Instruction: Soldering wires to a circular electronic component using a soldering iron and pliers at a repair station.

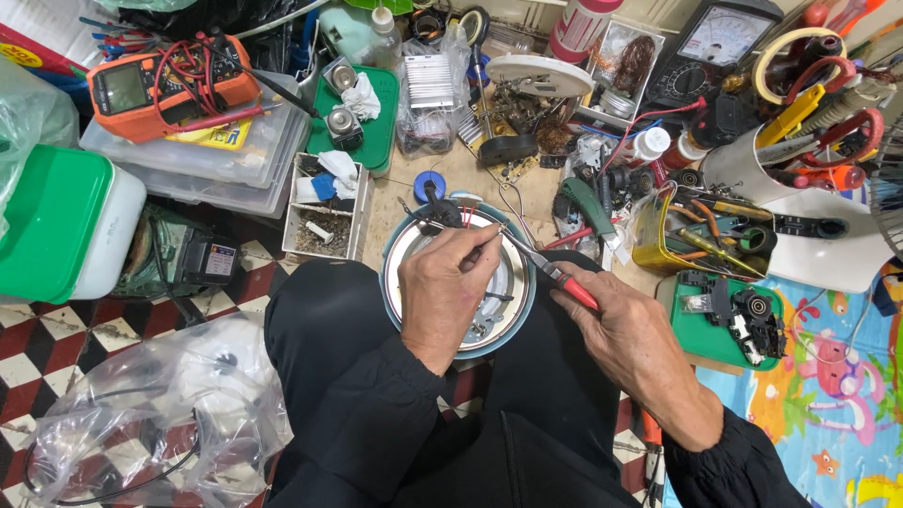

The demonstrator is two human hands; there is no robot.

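Observation:
A round appliance base [523, 299] with a teal rim and shiny metal plate rests upside down on my lap. My left hand [442, 296] lies over it, fingers pinching thin wires near its top edge beside a black cord fitting [442, 209]. My right hand [632, 341] grips red-handled pliers [555, 274], whose metal tip points left and meets the wires at my left fingertips.
An orange multimeter [165, 89] sits on clear boxes at the back left, beside a green-lidded white container [66, 221]. A yellow tray of tools [701, 237], a green tray with black parts [729, 320] and a crumpled plastic bag [155, 414] surround me.

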